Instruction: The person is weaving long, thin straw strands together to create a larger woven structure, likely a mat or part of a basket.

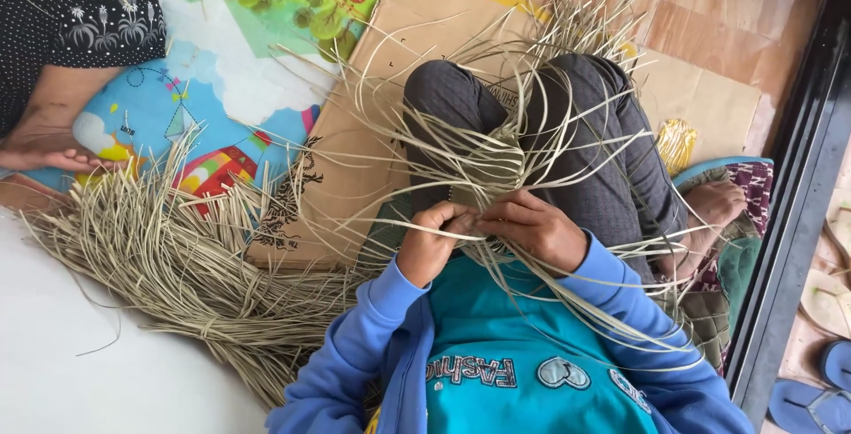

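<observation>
Both hands meet close together at the near edge of a half-woven piece (496, 172) of pale reed strips. The left hand (433, 243) is curled, seemingly pinching a strip; the right hand (536, 230) grips strips beside it. Loose strips fan outward beyond them. A bundle of reeds (186, 265) lies left of the left hand.

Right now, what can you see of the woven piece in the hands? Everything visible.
The woven piece is a small plaited patch of flat, pale straw-coloured strips that look like dried reed or grass. It rests on the person's dark-trousered lap. Long loose strips fan and curl from it in all directions. The left hand and right hand both pinch strips at its near edge. Its full shape is hidden by the strands.
</observation>
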